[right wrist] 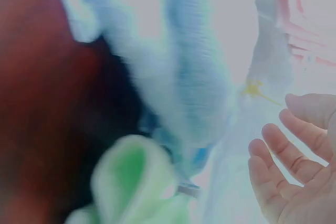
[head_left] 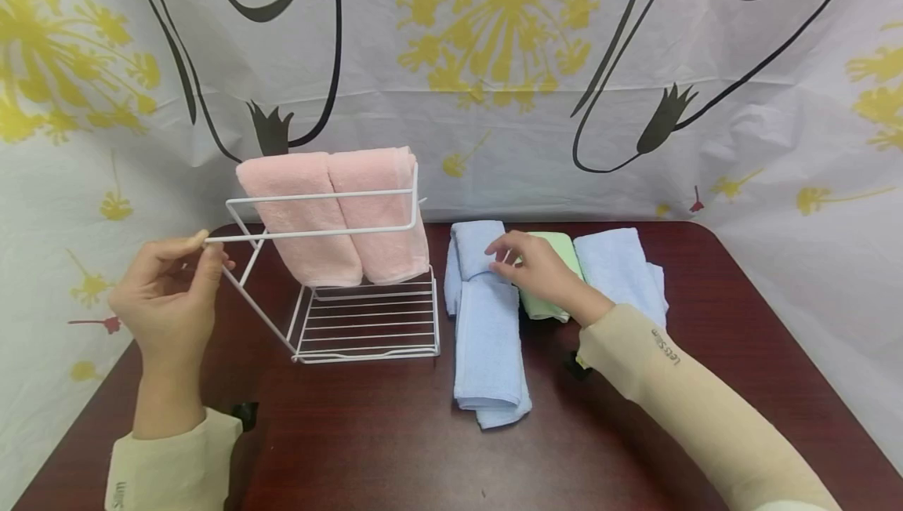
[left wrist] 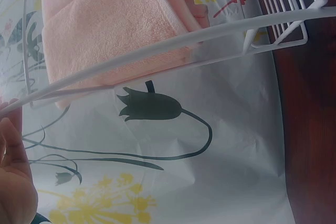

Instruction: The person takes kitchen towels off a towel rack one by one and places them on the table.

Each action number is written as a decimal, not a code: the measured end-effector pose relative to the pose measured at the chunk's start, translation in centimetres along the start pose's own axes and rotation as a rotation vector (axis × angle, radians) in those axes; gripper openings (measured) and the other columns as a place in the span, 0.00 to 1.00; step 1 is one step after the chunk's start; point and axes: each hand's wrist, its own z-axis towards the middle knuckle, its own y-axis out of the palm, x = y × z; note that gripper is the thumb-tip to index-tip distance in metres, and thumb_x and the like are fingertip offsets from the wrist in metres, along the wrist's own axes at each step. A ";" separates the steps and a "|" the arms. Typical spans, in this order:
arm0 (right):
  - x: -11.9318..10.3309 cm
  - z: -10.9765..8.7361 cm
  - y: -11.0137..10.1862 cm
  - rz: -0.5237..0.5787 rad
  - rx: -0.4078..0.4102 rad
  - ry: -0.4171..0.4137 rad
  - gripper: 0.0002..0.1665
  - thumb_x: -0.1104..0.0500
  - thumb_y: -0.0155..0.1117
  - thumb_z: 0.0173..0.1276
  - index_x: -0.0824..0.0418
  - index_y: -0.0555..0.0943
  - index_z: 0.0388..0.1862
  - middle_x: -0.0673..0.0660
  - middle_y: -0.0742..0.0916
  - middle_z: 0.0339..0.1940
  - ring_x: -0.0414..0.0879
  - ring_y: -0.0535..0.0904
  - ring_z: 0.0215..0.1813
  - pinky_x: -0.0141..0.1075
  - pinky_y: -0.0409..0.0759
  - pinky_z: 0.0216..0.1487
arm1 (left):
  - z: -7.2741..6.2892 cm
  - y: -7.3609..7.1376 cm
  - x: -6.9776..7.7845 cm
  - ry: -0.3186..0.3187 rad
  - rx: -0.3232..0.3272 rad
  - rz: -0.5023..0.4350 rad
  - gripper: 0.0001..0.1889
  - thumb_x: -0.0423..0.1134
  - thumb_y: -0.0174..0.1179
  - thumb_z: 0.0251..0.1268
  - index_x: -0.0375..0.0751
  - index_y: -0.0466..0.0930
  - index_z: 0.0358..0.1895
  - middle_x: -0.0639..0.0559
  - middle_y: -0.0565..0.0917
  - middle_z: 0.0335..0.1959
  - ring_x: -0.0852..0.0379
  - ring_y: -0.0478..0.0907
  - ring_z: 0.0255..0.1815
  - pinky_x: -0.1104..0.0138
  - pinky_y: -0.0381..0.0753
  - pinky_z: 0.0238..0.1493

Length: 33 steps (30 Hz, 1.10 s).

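Observation:
My left hand pinches the top front corner of a white wire rack between thumb and fingers. Two folded pink towels hang side by side over its upper rail, also seen as pink cloth in the left wrist view. Above a folded blue towel, my right hand hovers with loosely bent fingers and nothing in them. In the right wrist view its fingers are spread apart, clear of the cloth. A green folded towel lies partly hidden behind that hand.
Another blue towel lies to the right of the green one. Everything stands on a dark reddish-brown table. A pale sheet with printed flowers hangs behind the table's back edge.

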 end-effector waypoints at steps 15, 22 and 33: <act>-5.6 4.8 -3.7 0.147 0.061 -0.017 0.16 0.57 0.60 0.74 0.63 0.82 0.55 0.61 0.87 0.49 0.53 0.82 0.48 0.43 0.82 0.46 | -0.1 0.0 -0.1 -0.005 0.005 -0.019 0.09 0.13 0.60 0.50 0.10 0.78 0.37 0.46 0.88 0.30 0.59 0.84 0.25 0.77 0.85 0.30; -8.9 7.0 -4.7 0.182 0.154 -0.119 0.17 0.57 0.61 0.74 0.65 0.81 0.56 0.61 0.86 0.48 0.53 0.81 0.49 0.41 0.82 0.47 | 0.0 0.1 0.0 -0.003 0.004 -0.025 0.09 0.13 0.60 0.51 0.10 0.78 0.37 0.46 0.88 0.30 0.59 0.84 0.25 0.77 0.85 0.31; -12.9 9.2 -5.2 0.202 0.139 -0.107 0.19 0.53 0.64 0.71 0.59 0.81 0.57 0.57 0.85 0.50 0.49 0.81 0.48 0.37 0.80 0.45 | 0.0 0.3 0.2 0.002 0.015 0.044 0.08 0.15 0.61 0.51 0.11 0.79 0.36 0.48 0.88 0.30 0.62 0.84 0.24 0.78 0.84 0.29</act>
